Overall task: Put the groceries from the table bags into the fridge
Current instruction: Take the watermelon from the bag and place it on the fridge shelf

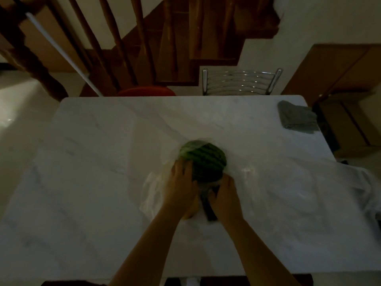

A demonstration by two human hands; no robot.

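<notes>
You stood over a pale marbled surface [103, 162] in dim light. A round, dark-striped watermelon [206, 162] sat mid-surface, half wrapped in a thin, crinkled clear plastic bag [152, 193]. Your left hand [181, 186] cupped its left side, fingers curled against the rind; your right hand [223, 197] gripped the near edge, probably peeling the bag away. A folded grey cloth [296, 117] lay at the far right corner.

A watermelon [203, 162] sits mid-worktop [103, 162] inside a plastic bag [268, 182]. Both hands [181, 186] lie at its six o'clock side. A folded cloth [296, 117] lies at two o'clock, a chair [241, 81] beyond the far edge at twelve.
</notes>
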